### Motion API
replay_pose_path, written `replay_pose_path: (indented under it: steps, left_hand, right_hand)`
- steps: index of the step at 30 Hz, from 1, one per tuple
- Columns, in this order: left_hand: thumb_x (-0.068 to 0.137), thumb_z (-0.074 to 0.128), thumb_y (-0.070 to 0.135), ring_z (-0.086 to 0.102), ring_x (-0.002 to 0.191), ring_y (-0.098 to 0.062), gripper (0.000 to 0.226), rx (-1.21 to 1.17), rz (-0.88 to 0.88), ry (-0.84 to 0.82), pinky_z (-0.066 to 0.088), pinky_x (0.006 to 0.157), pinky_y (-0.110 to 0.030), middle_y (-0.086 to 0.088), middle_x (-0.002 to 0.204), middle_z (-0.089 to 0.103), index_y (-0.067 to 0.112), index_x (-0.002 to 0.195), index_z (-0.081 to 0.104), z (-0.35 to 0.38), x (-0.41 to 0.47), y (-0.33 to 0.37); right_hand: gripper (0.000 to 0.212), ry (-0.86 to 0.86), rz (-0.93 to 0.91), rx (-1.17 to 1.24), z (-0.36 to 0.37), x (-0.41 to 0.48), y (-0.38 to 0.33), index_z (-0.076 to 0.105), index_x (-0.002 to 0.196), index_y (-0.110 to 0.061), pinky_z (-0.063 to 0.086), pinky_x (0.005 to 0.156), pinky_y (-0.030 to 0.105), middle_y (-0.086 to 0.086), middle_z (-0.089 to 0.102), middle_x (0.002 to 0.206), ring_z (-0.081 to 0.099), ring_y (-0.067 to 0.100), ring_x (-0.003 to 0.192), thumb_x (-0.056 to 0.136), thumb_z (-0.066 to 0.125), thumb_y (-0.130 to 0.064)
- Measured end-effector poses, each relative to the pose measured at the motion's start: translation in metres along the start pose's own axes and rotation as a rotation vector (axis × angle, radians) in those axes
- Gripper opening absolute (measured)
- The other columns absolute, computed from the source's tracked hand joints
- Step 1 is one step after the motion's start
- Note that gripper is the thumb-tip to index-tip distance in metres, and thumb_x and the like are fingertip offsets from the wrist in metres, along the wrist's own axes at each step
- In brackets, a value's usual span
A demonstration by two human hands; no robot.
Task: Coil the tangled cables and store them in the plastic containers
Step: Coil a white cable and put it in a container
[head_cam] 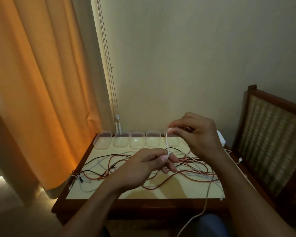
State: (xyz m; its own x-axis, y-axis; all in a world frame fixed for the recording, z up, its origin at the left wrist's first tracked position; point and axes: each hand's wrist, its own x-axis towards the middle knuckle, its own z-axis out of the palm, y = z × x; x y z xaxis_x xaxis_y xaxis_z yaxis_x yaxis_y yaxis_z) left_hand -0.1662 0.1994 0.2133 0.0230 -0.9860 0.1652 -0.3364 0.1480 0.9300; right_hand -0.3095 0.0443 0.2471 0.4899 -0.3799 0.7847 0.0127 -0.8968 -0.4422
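A white cable (167, 144) runs taut between my two hands above the table. My left hand (143, 165) pinches its lower end between thumb and forefinger. My right hand (197, 134) pinches the upper bend, raised in front of the containers. Under my hands a tangle of red, black and white cables (191, 170) spreads across the cream tabletop (169, 192). Several clear plastic containers (137, 140) stand in a row along the table's far edge; my right hand hides the rightmost ones.
An orange curtain (41, 82) hangs at the left beside the table. A wooden chair with a woven back (270, 144) stands at the right. One white cable (205, 206) hangs over the near table edge toward my lap. Blind cords (117, 120) dangle behind the containers.
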Motion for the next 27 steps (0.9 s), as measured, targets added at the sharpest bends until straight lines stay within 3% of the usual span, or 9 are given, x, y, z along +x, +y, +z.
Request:
replay_pose_path:
  steps: [4,8,11,13,16,20,23,25,27]
  left_hand:
    - [0.105,0.049,0.013,0.067,0.108,-0.026,0.027,-0.369,0.153,0.025,0.053,0.096,-0.03,-0.018,0.11,0.073,-0.002,0.119,0.067,0.014,-0.013,0.021]
    - [0.096,0.051,0.012,0.066,0.122,-0.029,0.032,-0.721,0.195,0.218,0.052,0.105,-0.03,-0.024,0.123,0.07,-0.004,0.121,0.064,0.02,-0.02,0.024]
    - [0.102,0.046,0.007,0.065,0.125,-0.027,0.031,-0.846,0.23,0.341,0.053,0.103,-0.028,-0.019,0.126,0.07,-0.003,0.127,0.06,0.016,-0.025,0.02]
    - [0.105,0.046,0.006,0.067,0.122,-0.021,0.027,-0.714,0.202,0.399,0.054,0.101,-0.026,-0.012,0.124,0.073,0.003,0.125,0.063,0.018,-0.027,0.018]
    - [0.104,0.055,0.011,0.067,0.118,-0.005,0.023,-0.138,0.197,0.506,0.054,0.101,-0.025,0.008,0.119,0.075,0.017,0.116,0.073,0.025,-0.027,0.007]
    - [0.103,0.059,0.016,0.063,0.116,0.004,0.021,0.364,0.272,0.432,0.049,0.101,-0.019,0.014,0.116,0.075,0.017,0.114,0.077,0.033,-0.024,0.0]
    - [0.104,0.058,0.019,0.067,0.103,-0.002,0.02,0.466,0.256,0.315,0.052,0.091,-0.023,0.01,0.103,0.075,0.018,0.109,0.077,0.036,-0.023,0.008]
    - [0.104,0.055,0.022,0.065,0.084,-0.008,0.021,0.493,0.234,0.248,0.052,0.079,-0.034,0.004,0.085,0.07,0.021,0.099,0.075,0.035,-0.022,0.018]
    - [0.107,0.051,0.021,0.066,0.083,-0.006,0.025,0.397,0.199,0.179,0.052,0.077,-0.026,0.002,0.087,0.073,0.019,0.1,0.075,0.036,-0.025,0.03]
  right_hand:
    - [0.013,-0.096,0.304,0.387,0.016,-0.031,-0.005,0.08,0.089,-0.02,0.049,0.071,0.024,-0.003,0.074,0.083,0.067,0.01,0.074,0.089,0.072,-0.01]
    - [0.032,-0.194,0.36,0.229,0.032,-0.079,-0.016,0.073,0.079,-0.041,0.042,0.061,0.022,-0.013,0.063,0.066,0.052,-0.001,0.06,0.099,0.062,-0.017]
    - [0.02,-0.254,0.328,0.148,0.033,-0.109,-0.033,0.076,0.088,-0.033,0.047,0.07,0.018,-0.022,0.071,0.079,0.065,-0.001,0.079,0.099,0.063,-0.024]
    - [0.02,-0.254,0.271,0.067,0.029,-0.123,-0.041,0.075,0.089,-0.035,0.047,0.069,0.017,-0.02,0.071,0.082,0.066,0.002,0.082,0.1,0.062,-0.026]
    - [0.017,-0.266,0.158,-0.06,0.016,-0.129,-0.049,0.075,0.093,-0.03,0.046,0.065,0.023,-0.013,0.068,0.076,0.063,0.007,0.075,0.101,0.059,-0.032]
    - [0.013,-0.221,0.092,-0.247,-0.009,-0.118,-0.052,0.075,0.098,-0.03,0.047,0.067,0.022,-0.019,0.065,0.08,0.058,-0.001,0.077,0.097,0.064,-0.036]
    - [0.016,-0.189,0.044,-0.318,-0.032,-0.101,-0.055,0.074,0.092,-0.031,0.049,0.066,0.03,-0.016,0.062,0.079,0.056,0.003,0.075,0.092,0.064,-0.043]
    - [0.017,-0.163,-0.025,-0.327,-0.047,-0.086,-0.06,0.075,0.089,-0.029,0.045,0.062,0.024,-0.016,0.058,0.079,0.055,0.004,0.073,0.088,0.067,-0.045]
    - [0.011,-0.129,-0.106,-0.329,-0.057,-0.071,-0.067,0.077,0.089,-0.025,0.038,0.062,0.014,-0.015,0.055,0.078,0.053,0.001,0.07,0.085,0.076,-0.036]
